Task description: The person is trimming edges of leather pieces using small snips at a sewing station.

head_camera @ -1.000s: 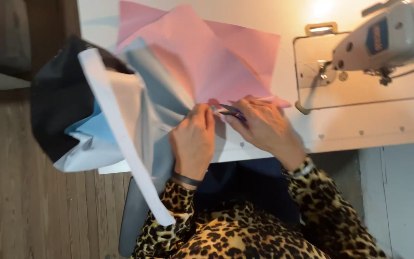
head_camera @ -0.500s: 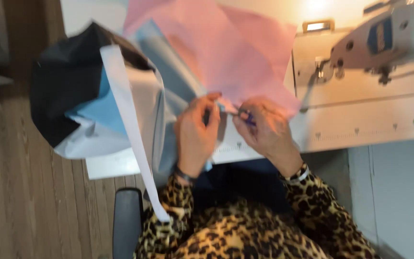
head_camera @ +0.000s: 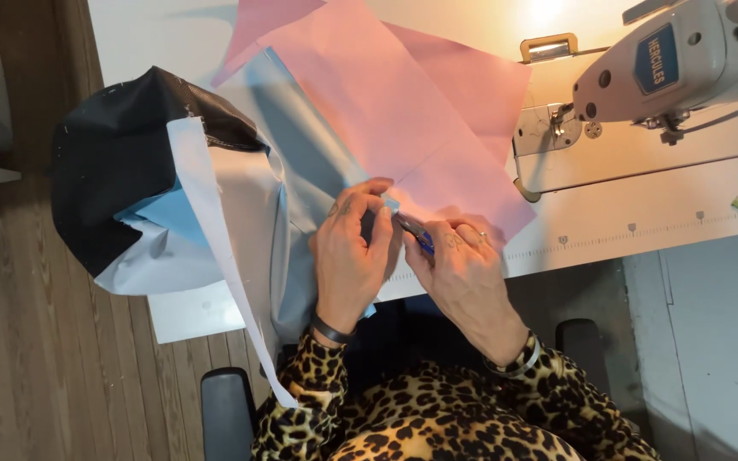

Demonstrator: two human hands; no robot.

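My left hand (head_camera: 350,252) pinches the near edge of a light blue fabric piece (head_camera: 301,162) where it meets a pink sheet of fabric (head_camera: 395,111). My right hand (head_camera: 463,265) is closed on a small blue-handled snipping tool (head_camera: 418,236), its metal tip pointing toward the left fingers at the fabric edge. Both hands rest at the front edge of the white sewing table (head_camera: 642,230). Leopard-print sleeves cover both of my arms.
A white industrial sewing machine (head_camera: 668,68) stands at the right on the table, lamp lit above it. A bundle of black, white and blue fabric (head_camera: 147,179) hangs off the table's left edge, with a long white strip (head_camera: 215,256) trailing down. Wooden floor lies at the left.
The view has shifted slightly and my hands have drawn closer together at the fabric edge. The snipping tool stays in my right hand.
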